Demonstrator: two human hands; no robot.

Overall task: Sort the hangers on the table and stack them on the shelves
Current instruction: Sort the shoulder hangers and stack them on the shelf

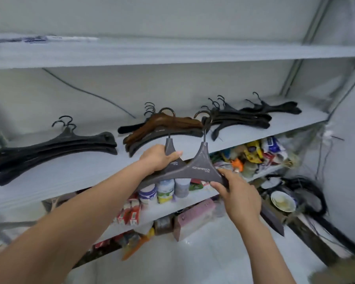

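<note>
Nearest the camera, the person's right hand (pixel 237 194) is closing its grip around the right arm of a grey hanger (pixel 195 170), thumb below and fingers over the top edge. The left hand (pixel 158 158) is wrapping the neck of a second grey hanger (pixel 169 147) lying just behind the first, so both hands are holding the pair up in front of the shelf (pixel 70 177). The hangers are looking like broad, stiff moulded plastic, probably light and smooth, so they are likely to slide over each other; holding at the neck and one arm seems the steadiest way. Their metal hooks could be snagging on neighbours. Beyond, on the shelf, three sorted stacks are lying: a black stack (pixel 53 148) at left, a brown-topped stack (pixel 162 126) in the middle, and a dark stack (pixel 244 117) at right.
</note>
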